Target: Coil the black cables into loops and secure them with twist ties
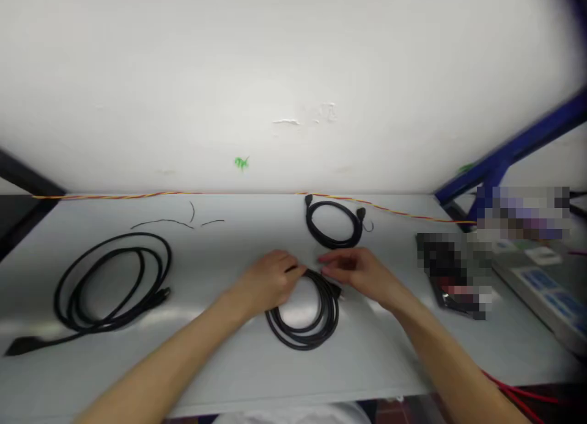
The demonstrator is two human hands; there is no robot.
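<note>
A black cable coiled into a small ring (pixel 306 317) lies on the white table (pixel 220 350) in front of me. My left hand (pixel 270 280) rests on the coil's upper left edge with its fingers closed on the strands. My right hand (pixel 360 274) is at the coil's upper right, fingers curled over the cable near its plug end; motion blur hides the exact grip. Just behind my hands lies a second, smaller black coil (pixel 334 225) with both plugs showing.
A larger loose black cable coil (pixel 110 283) lies at the left. Thin black wire ties (pixel 177 222) lie near the wall. A red-yellow twisted wire (pixel 137 196) runs along the wall base. Blurred items and a blue-labelled board (pixel 545 295) sit right, beside a blue frame (pixel 509 155).
</note>
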